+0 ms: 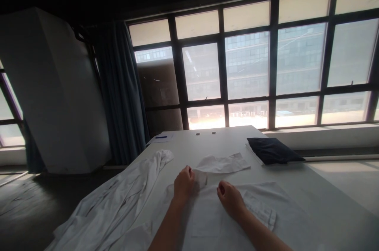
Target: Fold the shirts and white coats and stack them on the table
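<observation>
A white shirt lies spread on the table in front of me, one part with a stitched, cuff-like edge at the right. My left hand is closed at the shirt's upper edge, with a blurred bit of cloth beside its fingers. Just to the right, my right hand is also closed, pinching the same edge as far as I can see; its fingertips are partly hidden. Beyond both hands lies a flat, uneven white cloth piece, which may belong to the shirt.
Crumpled white cloth covers the table's left side and hangs over its edge. A folded dark garment rests on white cloth at the right. Paper with a blue pen sits at the far left corner of the white table. Windows stand behind.
</observation>
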### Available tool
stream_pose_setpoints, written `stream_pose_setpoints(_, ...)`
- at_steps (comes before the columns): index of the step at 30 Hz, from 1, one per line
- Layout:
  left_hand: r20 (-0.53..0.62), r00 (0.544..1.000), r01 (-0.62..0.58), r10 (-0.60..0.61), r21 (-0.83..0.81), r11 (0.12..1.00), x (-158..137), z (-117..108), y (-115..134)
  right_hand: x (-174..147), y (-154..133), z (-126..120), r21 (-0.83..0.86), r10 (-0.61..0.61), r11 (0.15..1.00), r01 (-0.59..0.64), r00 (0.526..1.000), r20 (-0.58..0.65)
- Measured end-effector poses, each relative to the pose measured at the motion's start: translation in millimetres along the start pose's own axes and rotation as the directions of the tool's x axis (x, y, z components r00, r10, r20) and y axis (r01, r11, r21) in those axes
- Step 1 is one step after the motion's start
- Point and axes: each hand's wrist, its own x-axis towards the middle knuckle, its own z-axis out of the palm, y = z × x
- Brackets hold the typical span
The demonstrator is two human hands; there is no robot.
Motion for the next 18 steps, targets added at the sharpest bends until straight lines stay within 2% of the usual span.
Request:
stream_pose_setpoints(4, 0.059, 0.998, 0.023, -0.023, -0.004, 1.000, 15, -29, -16, 4, 2, -1, 0.040, 0.029, 0.999, -0.026, 0.998, -0.054)
stream_pose_setpoints(7, 0.181, 0.983, 0.027, -0.027, 0.007, 1.000, 18, -45, -35, 6, 5, 0, 0.057, 0.043, 0.998, -0.037, 0.994, -0.098)
stream_pose_setpoints(10, 0.305, 0.952, 0.008, -0.018, 0.033, 0.999, 13, -50, -47, 6, 7, 2, 0.059, 0.047, 0.997, -0.040, 0.991, -0.128)
stream_pose_setpoints(12, 0.300, 0.954, -0.025, 0.010, 0.048, 0.999, 9, -45, -44, 6, 8, 4, 0.058, 0.039, 0.998, -0.032, 0.991, -0.127)
stream_pose_setpoints(14, 0.230, 0.971, -0.078, 0.064, 0.053, 0.995, 5, -33, -32, 6, 8, 6, 0.058, 0.029, 0.998, -0.022, 0.993, -0.117)
stream_pose_setpoints(16, 0.164, 0.977, -0.149, 0.139, 0.046, 0.988, 0, -15, -14, 6, 8, 6, 0.057, 0.021, 0.998, -0.015, 0.994, -0.109)
stream_pose_setpoints(18, 0.151, 0.966, -0.215, 0.209, 0.029, 0.976, -5, 6, 4, 6, 8, 7, 0.057, 0.017, 0.998, -0.010, 0.994, -0.111)
